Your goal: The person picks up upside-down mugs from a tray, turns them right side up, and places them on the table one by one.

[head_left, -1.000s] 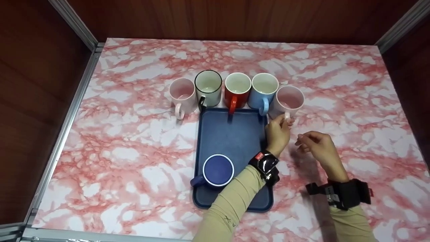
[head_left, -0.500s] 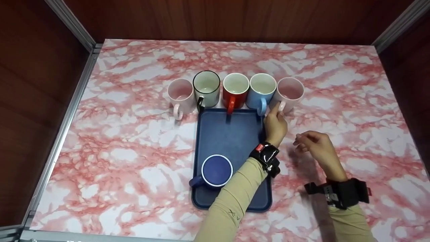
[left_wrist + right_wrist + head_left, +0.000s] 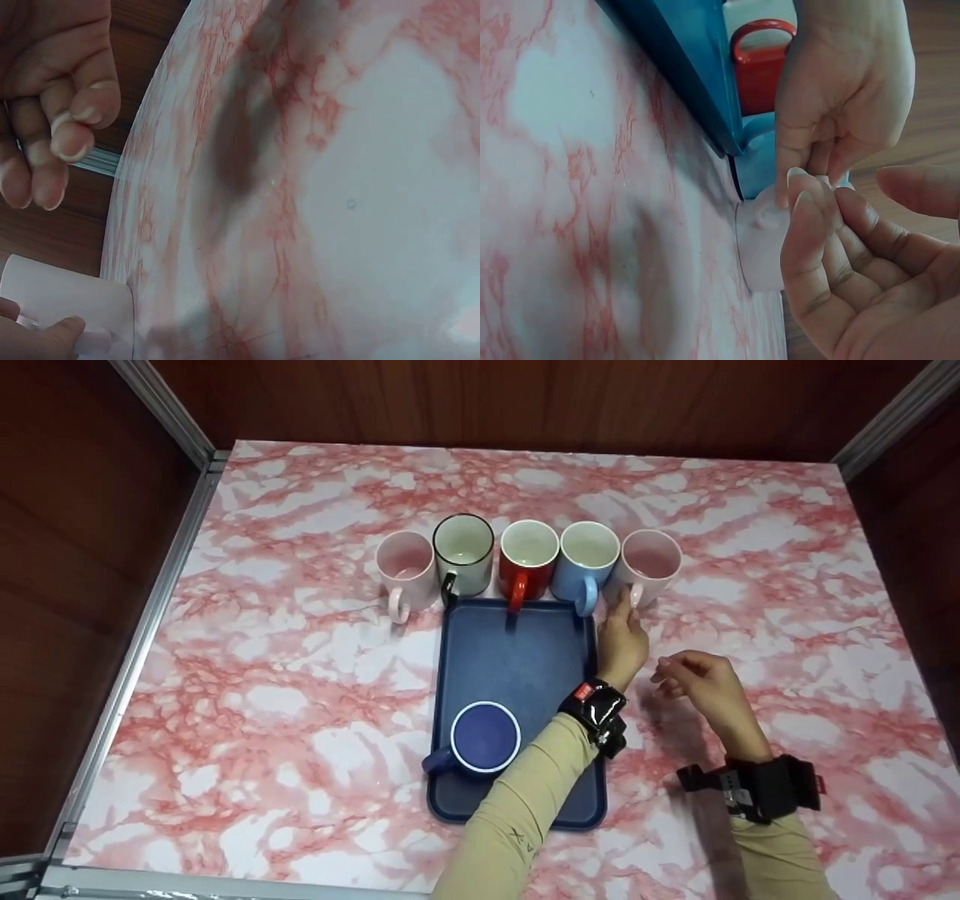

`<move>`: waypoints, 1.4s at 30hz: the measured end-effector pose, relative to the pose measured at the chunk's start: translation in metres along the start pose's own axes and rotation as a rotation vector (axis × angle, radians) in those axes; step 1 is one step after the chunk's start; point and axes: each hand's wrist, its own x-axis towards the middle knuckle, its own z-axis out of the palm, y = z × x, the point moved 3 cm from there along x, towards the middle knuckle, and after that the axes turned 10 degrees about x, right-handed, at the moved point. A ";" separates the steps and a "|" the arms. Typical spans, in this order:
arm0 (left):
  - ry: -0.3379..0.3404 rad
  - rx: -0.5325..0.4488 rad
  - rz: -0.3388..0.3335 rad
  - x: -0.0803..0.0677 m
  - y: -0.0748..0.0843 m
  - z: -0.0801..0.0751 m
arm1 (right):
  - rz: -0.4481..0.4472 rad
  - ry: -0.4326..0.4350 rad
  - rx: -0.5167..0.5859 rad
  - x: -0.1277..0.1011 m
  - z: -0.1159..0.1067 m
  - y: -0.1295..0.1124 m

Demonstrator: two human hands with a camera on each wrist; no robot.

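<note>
At the right end of a row of mugs stands a pink mug (image 3: pixel 651 561), upright beside a light blue mug (image 3: pixel 589 549). My left hand (image 3: pixel 624 645) pinches the pink mug's handle between fingers and thumb; the left wrist view shows the thumb (image 3: pixel 66 331) on that handle. Over the table to the right hovers my right hand (image 3: pixel 703 686), fingers loosely curled around nothing. Its fingers fill the lower right of the right wrist view, partly covering the mug. A navy mug (image 3: pixel 486 737) rests on the blue tray (image 3: pixel 517 649), handle pointing left.
Leftward along the row stand a red mug (image 3: pixel 529 547), a white mug with black rim and handle (image 3: pixel 463 544), and another pink mug (image 3: pixel 406 561). Their handles face the near side, some reaching over the tray's far edge. Dark wooden walls (image 3: pixel 510 405) enclose the marbled table.
The right-hand pink mug has slid away from me into line beside the light blue mug, my left hand moving along with it. My right hand has stayed nearly still.
</note>
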 end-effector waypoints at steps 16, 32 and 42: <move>-0.128 0.115 0.212 -0.038 0.024 -0.029 | 0.009 0.024 0.041 0.002 0.001 0.001; -0.115 0.643 0.601 -0.082 0.050 -0.104 | -0.061 0.025 -0.060 0.006 0.010 -0.004; -0.287 0.724 0.567 -0.089 0.016 -0.159 | -0.066 -0.044 0.006 0.011 0.017 -0.001</move>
